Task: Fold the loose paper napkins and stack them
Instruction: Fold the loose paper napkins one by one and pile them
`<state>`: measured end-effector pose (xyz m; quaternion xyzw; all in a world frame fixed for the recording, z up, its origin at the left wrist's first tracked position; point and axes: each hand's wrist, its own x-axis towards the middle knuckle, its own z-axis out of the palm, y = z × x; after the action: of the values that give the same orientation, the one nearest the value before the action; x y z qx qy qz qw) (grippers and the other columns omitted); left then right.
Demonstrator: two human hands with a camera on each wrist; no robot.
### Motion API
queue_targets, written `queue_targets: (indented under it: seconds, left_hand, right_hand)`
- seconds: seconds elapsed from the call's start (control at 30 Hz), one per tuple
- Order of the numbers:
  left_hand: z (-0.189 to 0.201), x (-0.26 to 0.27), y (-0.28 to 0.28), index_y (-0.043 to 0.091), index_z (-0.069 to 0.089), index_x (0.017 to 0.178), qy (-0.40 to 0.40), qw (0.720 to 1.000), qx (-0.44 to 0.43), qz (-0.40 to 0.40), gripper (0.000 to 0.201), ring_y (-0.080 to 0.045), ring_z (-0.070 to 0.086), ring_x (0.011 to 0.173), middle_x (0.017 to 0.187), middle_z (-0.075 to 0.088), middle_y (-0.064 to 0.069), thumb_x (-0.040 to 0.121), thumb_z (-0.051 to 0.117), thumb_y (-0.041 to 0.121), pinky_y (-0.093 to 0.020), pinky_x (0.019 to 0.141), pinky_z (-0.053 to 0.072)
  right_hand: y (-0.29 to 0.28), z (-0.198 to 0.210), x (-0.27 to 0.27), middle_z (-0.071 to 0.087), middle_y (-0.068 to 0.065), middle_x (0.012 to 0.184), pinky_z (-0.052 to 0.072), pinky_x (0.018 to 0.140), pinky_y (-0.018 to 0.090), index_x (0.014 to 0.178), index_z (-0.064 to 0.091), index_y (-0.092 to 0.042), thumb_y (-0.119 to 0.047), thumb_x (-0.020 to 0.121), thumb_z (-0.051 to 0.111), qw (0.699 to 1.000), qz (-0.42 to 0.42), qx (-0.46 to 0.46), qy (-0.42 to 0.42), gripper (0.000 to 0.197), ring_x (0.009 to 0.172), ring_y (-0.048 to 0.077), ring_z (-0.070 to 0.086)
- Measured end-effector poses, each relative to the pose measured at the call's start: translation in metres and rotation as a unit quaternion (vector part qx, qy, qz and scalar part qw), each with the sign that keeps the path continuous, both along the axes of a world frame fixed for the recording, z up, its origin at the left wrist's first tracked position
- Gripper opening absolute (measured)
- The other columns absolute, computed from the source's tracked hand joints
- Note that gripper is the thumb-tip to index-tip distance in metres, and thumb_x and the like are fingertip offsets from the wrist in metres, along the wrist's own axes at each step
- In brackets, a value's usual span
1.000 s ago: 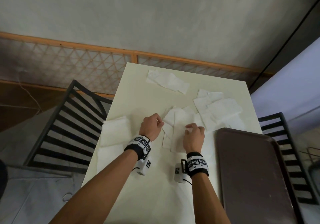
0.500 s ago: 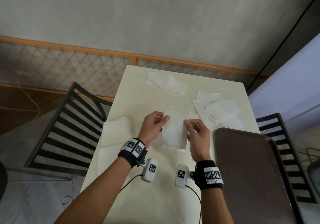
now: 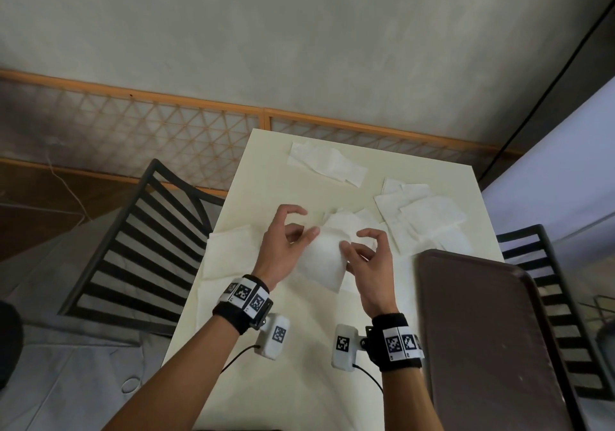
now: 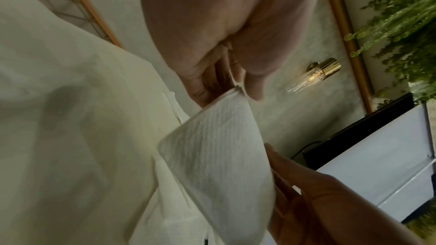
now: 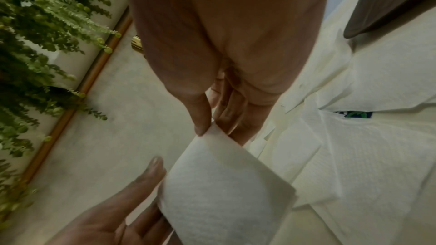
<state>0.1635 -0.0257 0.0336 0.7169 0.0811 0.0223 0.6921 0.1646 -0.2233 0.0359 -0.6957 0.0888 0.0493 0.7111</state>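
Cream tabletop [image 3: 299,380] runs away from the viewer toward a lattice-panelled wall, with a black slatted chair [image 3: 139,241] at nine o'clock of it. Folded napkins [image 3: 229,250] lie stacked on the table's left edge, at about ten o'clock from the left hand.

That left hand [image 3: 283,250] pinches one top corner of the held napkin [image 3: 324,260] between thumb and a finger, the other fingers curled loosely above it; the left wrist view shows the thumb and fingers [image 4: 253,83] closed on the paper's edge [image 4: 219,156]. The napkin hangs clear of the table between both hands, bowing softly. The right hand [image 3: 369,264] nips the opposite corner the same way, thumb tip pressed to the sheet [image 5: 224,183] in the right wrist view.

Loose napkins [image 3: 422,217] sprawl at one o'clock, more [image 3: 326,166] at twelve, and a dark brown tray [image 3: 492,330] sits at four o'clock.

The paper looks feather-light, limp and easy to tear or crease crookedly. Corners are the sensible hold: a gentle pinch at each, keeping the sheet lightly taut so the edges can meet squarely.
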Motion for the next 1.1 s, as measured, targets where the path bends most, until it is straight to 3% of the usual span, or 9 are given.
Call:
queue_targets:
  seconds: [0.1,0.2,0.3,0.37,0.43,0.63,0.8,0.97,1.1]
  left_hand:
    - [0.005,-0.006,0.007,0.040,0.069,0.134,-0.015,0.995,0.059,-0.078,0.061,-0.013,0.075,0.103,0.112,0.080,0.006,0.083,0.094,0.016,-0.038,0.093,0.064]
    - [0.006,-0.010,0.012,0.033,0.079,0.123,-0.021,0.992,0.115,-0.042,0.046,-0.008,0.074,0.106,0.118,0.078,0.015,0.083,0.093,0.014,-0.040,0.096,0.063]
    - [0.007,-0.013,0.018,0.026,0.084,0.110,-0.065,0.984,0.165,-0.018,0.026,-0.008,0.070,0.098,0.107,0.072,0.007,0.086,0.092,0.019,-0.026,0.090,0.059]
    - [0.008,-0.013,0.023,0.026,0.083,0.104,-0.068,0.980,0.185,-0.012,0.019,-0.008,0.067,0.100,0.109,0.061,0.003,0.087,0.090,0.030,-0.018,0.094,0.054]
    - [0.012,-0.014,0.027,0.026,0.078,0.109,-0.029,0.991,0.131,-0.017,0.023,-0.008,0.067,0.108,0.117,0.062,0.004,0.092,0.085,0.040,-0.025,0.100,0.055]
    - [0.033,-0.021,0.029,0.013,0.057,0.123,0.086,0.976,-0.199,-0.037,0.025,-0.018,0.071,0.116,0.123,0.074,-0.002,0.113,0.056,0.035,-0.047,0.100,0.057]
    - [0.031,-0.022,0.030,0.012,0.054,0.121,0.117,0.963,-0.242,-0.009,0.031,-0.017,0.070,0.118,0.125,0.073,-0.005,0.114,0.050,0.042,-0.047,0.103,0.056]
    - [0.025,-0.021,0.033,0.012,0.061,0.125,0.089,0.982,-0.168,0.019,0.024,-0.025,0.070,0.110,0.115,0.077,-0.007,0.112,0.059,0.032,-0.050,0.099,0.054]
    - [0.022,-0.026,0.039,0.021,0.065,0.124,0.040,0.999,-0.021,0.000,0.017,-0.019,0.070,0.116,0.119,0.076,-0.001,0.112,0.059,0.032,-0.043,0.105,0.055]
  right_hand:
    - [0.003,0.013,-0.001,0.079,0.022,0.094,0.062,0.082,0.048,0.120,0.057,-0.024,-0.015,0.101,0.078,0.999,0.022,-0.006,-0.023,0.030,0.085,0.029,0.072]
    - [0.003,0.030,-0.003,0.080,0.020,0.093,0.062,0.082,0.039,0.128,0.057,-0.024,-0.007,0.098,0.080,0.992,0.118,-0.026,-0.035,0.042,0.086,0.030,0.076]
    - [0.005,0.042,-0.002,0.080,0.017,0.092,0.058,0.080,0.027,0.125,0.061,-0.023,0.000,0.097,0.078,0.987,0.140,-0.053,-0.059,0.040,0.084,0.022,0.076]
    - [0.007,0.047,0.000,0.079,0.018,0.096,0.059,0.081,0.036,0.125,0.063,-0.022,-0.003,0.099,0.077,0.990,0.118,-0.035,-0.062,0.035,0.089,0.025,0.076]
    - [0.010,0.052,0.002,0.079,0.018,0.100,0.061,0.084,0.049,0.127,0.063,-0.024,-0.009,0.099,0.080,0.991,0.117,-0.029,-0.053,0.036,0.095,0.031,0.077]
    - [0.025,0.059,0.005,0.081,0.007,0.087,0.064,0.080,0.052,0.123,0.063,-0.029,-0.012,0.095,0.083,0.982,0.135,-0.113,-0.071,0.039,0.081,0.031,0.078]
    - [0.030,0.056,0.010,0.081,0.002,0.087,0.059,0.071,0.039,0.113,0.064,-0.031,-0.019,0.094,0.083,0.974,0.145,-0.153,-0.081,0.030,0.078,0.023,0.076]
    - [0.032,0.050,0.014,0.079,-0.004,0.089,0.052,0.064,0.020,0.108,0.064,-0.031,-0.017,0.094,0.082,0.952,0.165,-0.236,-0.100,0.026,0.076,0.008,0.075]
    - [0.039,0.045,0.009,0.066,-0.009,0.114,0.054,0.075,0.023,0.120,0.058,-0.033,-0.037,0.100,0.077,0.936,0.149,-0.279,-0.156,0.028,0.096,0.006,0.068]
